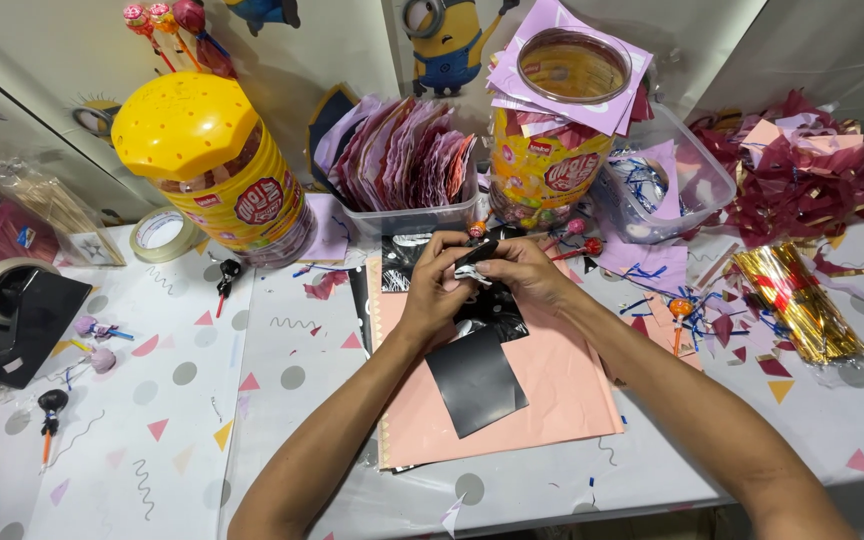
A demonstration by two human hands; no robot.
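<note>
Both my hands meet over the middle of the table. My left hand (434, 290) and my right hand (520, 272) pinch a small piece of black wrapping sheet (476, 262) around a lollipop, whose orange head (476, 231) shows just above my fingers. Below my hands a black square sheet (476, 382) lies on a stack of pink paper sheets (542, 400). More black sheet (497, 318) hangs under my right hand.
A yellow-lidded lollipop jar (214, 170) stands back left, an open lollipop jar (544, 165) back centre. Clear tubs hold pink wrappers (407, 150) and blue ties (667, 180). A tape dispenser (14, 310) sits left, gold twist ties (800, 300) right. Wrapped lollipops (50, 408) lie left.
</note>
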